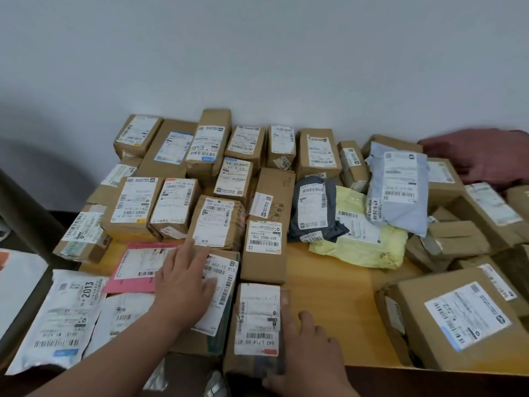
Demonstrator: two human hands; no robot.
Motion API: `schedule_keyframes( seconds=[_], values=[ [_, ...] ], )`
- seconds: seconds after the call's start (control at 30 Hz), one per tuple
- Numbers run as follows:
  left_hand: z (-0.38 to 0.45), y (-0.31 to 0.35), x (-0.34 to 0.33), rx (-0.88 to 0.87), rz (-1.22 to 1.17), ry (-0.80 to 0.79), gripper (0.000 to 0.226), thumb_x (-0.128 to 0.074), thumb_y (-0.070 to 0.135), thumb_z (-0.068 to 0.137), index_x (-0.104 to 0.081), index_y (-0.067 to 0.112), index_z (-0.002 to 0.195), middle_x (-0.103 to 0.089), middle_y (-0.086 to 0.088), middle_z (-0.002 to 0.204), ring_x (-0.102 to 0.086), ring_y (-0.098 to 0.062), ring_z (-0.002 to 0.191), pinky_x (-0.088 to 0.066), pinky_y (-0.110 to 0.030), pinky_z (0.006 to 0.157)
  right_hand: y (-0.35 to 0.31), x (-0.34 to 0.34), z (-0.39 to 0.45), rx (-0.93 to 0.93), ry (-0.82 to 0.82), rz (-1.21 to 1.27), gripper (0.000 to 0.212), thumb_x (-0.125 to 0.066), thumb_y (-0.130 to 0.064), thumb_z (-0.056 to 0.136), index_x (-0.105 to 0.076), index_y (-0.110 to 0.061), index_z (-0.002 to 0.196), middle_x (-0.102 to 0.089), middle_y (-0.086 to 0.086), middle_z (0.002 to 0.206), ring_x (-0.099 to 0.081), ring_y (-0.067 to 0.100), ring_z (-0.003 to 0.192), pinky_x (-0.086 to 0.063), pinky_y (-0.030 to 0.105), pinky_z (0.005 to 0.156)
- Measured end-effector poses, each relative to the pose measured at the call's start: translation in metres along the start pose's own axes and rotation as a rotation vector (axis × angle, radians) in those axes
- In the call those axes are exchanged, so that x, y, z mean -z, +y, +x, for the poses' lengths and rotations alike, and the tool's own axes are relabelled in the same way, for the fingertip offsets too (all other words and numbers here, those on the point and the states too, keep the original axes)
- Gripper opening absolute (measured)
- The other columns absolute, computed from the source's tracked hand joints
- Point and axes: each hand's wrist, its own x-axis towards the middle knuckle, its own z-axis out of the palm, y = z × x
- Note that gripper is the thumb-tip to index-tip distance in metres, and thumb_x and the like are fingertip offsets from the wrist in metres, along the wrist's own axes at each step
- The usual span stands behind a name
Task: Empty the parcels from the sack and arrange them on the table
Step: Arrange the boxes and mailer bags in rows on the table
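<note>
At table's near edge: right hand (307,351) grips box (256,325), base hidden | left hand (183,279) flat

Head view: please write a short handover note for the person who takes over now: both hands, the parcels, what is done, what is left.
Left hand: open, fingers flat on a labelled cardboard parcel near the front.
Right hand: grips the right side of a small parcel at the table's front edge.
Done: many boxes stand in rows toward the wall.
Left: the yellow mailer, grey mailer and the boxes on the right lie unsorted. The sack is not in view.
Another person's hand rests at the far right.
</note>
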Motion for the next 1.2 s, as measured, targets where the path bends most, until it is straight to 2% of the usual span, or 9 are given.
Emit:
schedule_keyframes(
  seconds=[0.1, 0.23, 0.33, 0.4, 0.63, 0.77, 0.83, 0.97, 1.2],
  values=[
    [-0.004, 0.004, -0.004, 0.044, -0.034, 0.010, 0.064, -0.054, 0.042, 0.091, -0.028, 0.031, 0.148, -0.007, -0.003, 0.161, -0.004, -0.032, 0.146, -0.019, -0.055, 0.117, 0.002, 0.000, 0.002, 0.037, 0.041, 0.007, 0.124, -0.062, -0.074, 0.073, 0.026, -0.032, 0.150, -0.024, 0.007, 0.149, -0.039, 0.032, 0.128, -0.037, 0.048, 0.100],
    [-0.011, 0.017, -0.005, 0.063, 0.022, 0.088, 0.063, -0.052, 0.047, 0.091, -0.028, 0.032, 0.148, -0.008, -0.002, 0.162, -0.003, -0.030, 0.147, -0.012, -0.054, 0.117, 0.012, 0.010, -0.002, 0.063, 0.045, 0.059, 0.117, -0.054, -0.082, 0.071, 0.011, -0.032, 0.154, -0.031, 0.004, 0.145, -0.040, 0.030, 0.129, -0.035, 0.049, 0.101],
    [-0.011, 0.040, -0.003, -0.004, 0.066, 0.110, 0.063, -0.048, 0.050, 0.092, -0.026, 0.032, 0.149, -0.008, -0.001, 0.162, 0.001, -0.028, 0.148, -0.007, -0.052, 0.118, 0.034, 0.030, -0.013, 0.081, 0.208, 0.094, 0.080, -0.048, -0.073, 0.082, -0.020, -0.036, 0.148, -0.038, 0.000, 0.142, -0.041, 0.025, 0.129, -0.032, 0.048, 0.104],
    [-0.009, 0.063, -0.004, -0.041, 0.054, 0.099, 0.064, -0.049, 0.050, 0.092, -0.026, 0.032, 0.149, -0.009, -0.001, 0.161, -0.001, -0.029, 0.147, -0.008, -0.053, 0.118, 0.060, 0.047, -0.021, 0.052, 0.345, 0.090, 0.063, -0.045, -0.062, 0.090, -0.029, -0.035, 0.145, -0.038, -0.003, 0.144, -0.038, 0.021, 0.132, -0.028, 0.045, 0.109],
    [-0.005, 0.165, -0.020, -0.205, -0.014, -0.018, 0.064, -0.053, 0.051, 0.090, -0.029, 0.037, 0.147, -0.011, 0.006, 0.159, -0.004, -0.024, 0.147, -0.012, -0.051, 0.117, 0.197, 0.074, -0.034, -0.426, 0.693, 0.208, 0.060, -0.052, -0.055, 0.090, -0.042, -0.029, 0.143, -0.035, 0.003, 0.150, -0.030, 0.028, 0.138, -0.030, 0.048, 0.110],
    [-0.008, 0.216, -0.032, -0.309, -0.048, -0.103, 0.063, -0.051, 0.052, 0.091, -0.029, 0.036, 0.148, -0.017, 0.008, 0.157, -0.010, -0.019, 0.146, -0.016, -0.046, 0.119, 0.268, 0.063, -0.033, -0.694, 0.615, 0.390, 0.081, -0.058, -0.059, 0.086, -0.021, -0.029, 0.152, -0.009, 0.011, 0.161, -0.013, 0.039, 0.145, -0.023, 0.055, 0.114],
    [-0.009, 0.239, -0.039, -0.360, -0.056, -0.174, 0.063, -0.050, 0.052, 0.093, -0.028, 0.033, 0.149, -0.023, 0.007, 0.156, -0.018, -0.018, 0.145, -0.022, -0.043, 0.118, 0.290, 0.054, -0.026, -0.727, 0.551, 0.533, 0.089, -0.061, -0.064, 0.082, -0.019, -0.027, 0.151, -0.013, 0.012, 0.159, -0.019, 0.040, 0.143, -0.027, 0.057, 0.112],
    [-0.013, 0.278, -0.054, -0.394, -0.111, -0.403, 0.065, -0.048, 0.053, 0.094, -0.024, 0.033, 0.151, -0.030, 0.008, 0.155, -0.031, -0.016, 0.140, -0.031, -0.039, 0.114, 0.299, 0.043, -0.018, -0.538, 0.508, 0.668, 0.091, -0.065, -0.058, 0.081, -0.022, -0.021, 0.153, -0.037, 0.012, 0.149, -0.037, 0.035, 0.135, -0.039, 0.049, 0.108],
    [-0.018, 0.288, -0.065, -0.369, 0.024, -0.521, 0.087, -0.057, 0.064, 0.083, -0.013, 0.036, 0.152, -0.037, 0.006, 0.149, -0.043, -0.016, 0.130, -0.042, -0.036, 0.103, 0.278, 0.048, -0.009, -0.204, 0.308, 0.663, 0.090, -0.071, -0.044, 0.077, -0.022, -0.034, 0.152, -0.040, -0.001, 0.139, -0.040, 0.020, 0.129, -0.043, 0.039, 0.105]
  ],
)
